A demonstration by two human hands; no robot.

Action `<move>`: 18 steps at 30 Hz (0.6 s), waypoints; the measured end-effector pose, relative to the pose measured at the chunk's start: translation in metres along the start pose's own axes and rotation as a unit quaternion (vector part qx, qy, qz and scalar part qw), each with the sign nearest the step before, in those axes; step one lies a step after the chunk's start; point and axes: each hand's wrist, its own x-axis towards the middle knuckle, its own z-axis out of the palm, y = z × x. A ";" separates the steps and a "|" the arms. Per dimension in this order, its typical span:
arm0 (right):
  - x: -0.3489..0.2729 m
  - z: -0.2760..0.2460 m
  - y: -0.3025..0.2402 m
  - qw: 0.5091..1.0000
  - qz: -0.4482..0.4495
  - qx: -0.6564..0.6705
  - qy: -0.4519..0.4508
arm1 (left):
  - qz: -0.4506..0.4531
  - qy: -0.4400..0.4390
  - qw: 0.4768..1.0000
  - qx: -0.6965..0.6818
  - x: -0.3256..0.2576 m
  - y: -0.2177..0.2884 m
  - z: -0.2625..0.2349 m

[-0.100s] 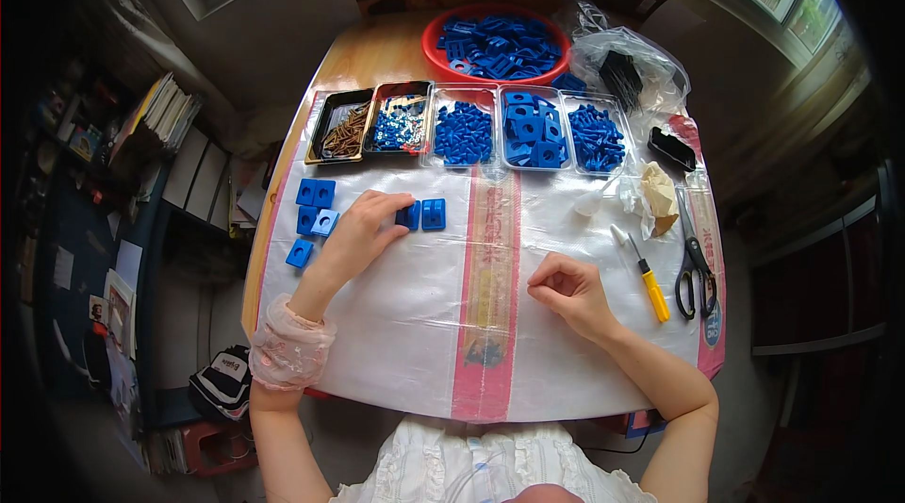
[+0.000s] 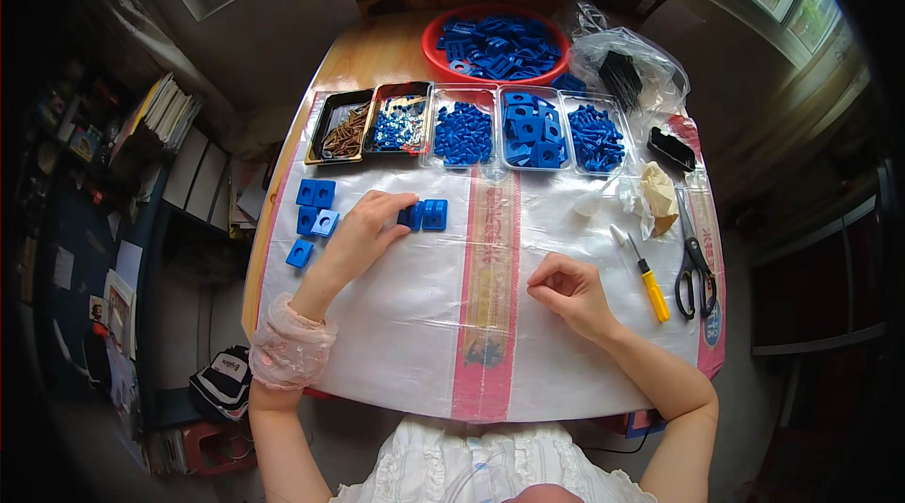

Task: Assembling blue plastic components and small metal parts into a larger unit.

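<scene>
My left hand [image 2: 363, 225] pinches a small blue plastic block [image 2: 416, 214] between thumb and fingers, low on the table cover; the fingers hide part of it. Just right of it stands another blue block [image 2: 435, 214] with ridged sides, and the two look close to touching. Left of this hand lie several blue square blocks with round holes [image 2: 307, 192], among them a lighter-looking one [image 2: 325, 223]. Resting on the cover right of the central stripe, my right hand [image 2: 570, 294] is curled closed, thumb against the fingers, with nothing showing in it.
Along the back stand trays of brown screws [image 2: 347, 131], small metal nuts [image 2: 400, 124] and blue parts [image 2: 463, 133]. Behind them is a red basin [image 2: 429, 52] heaped with blue pieces. A yellow-handled screwdriver [image 2: 654, 294], black scissors [image 2: 696, 267] and crumpled paper [image 2: 660, 197] lie at right.
My left hand has shifted slightly right, bringing the pinched block nearer the other blue block, which also sits a touch farther right. My right hand has stayed still.
</scene>
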 end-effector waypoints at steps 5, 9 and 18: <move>0.000 -0.002 0.000 1.000 0.016 -0.001 -0.007 | -0.036 0.000 0.999 -0.012 0.001 0.009 0.000; 0.000 -0.002 0.000 1.000 0.015 -0.001 -0.009 | 0.027 0.045 0.997 0.060 -0.004 0.009 -0.010; -0.001 -0.003 0.001 1.000 0.012 0.004 -0.006 | -0.197 0.018 0.963 0.184 -0.042 -0.013 -0.095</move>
